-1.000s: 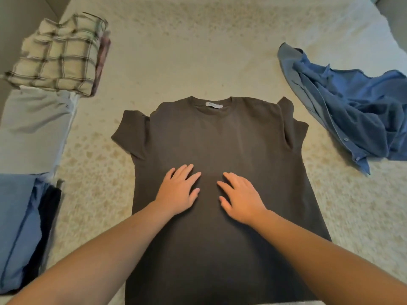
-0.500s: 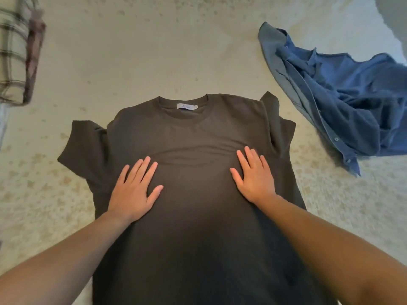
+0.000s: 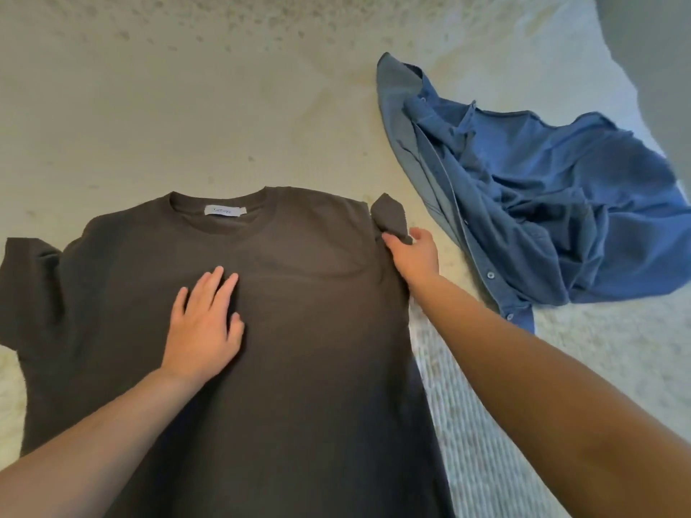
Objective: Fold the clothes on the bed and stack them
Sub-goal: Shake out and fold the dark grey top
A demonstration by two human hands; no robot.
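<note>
I see soft, even, fairly dim light, brighter at the far right of the bedspread (image 3: 561, 39). Shadows are faint. The wide lens bends the edges, and the whole view looks slightly soft and smeared.

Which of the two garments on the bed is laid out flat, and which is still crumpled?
The dark brown T-shirt lies spread flat, collar away from the person, under the left hand. The blue button shirt to its right is a crumpled heap.
</note>
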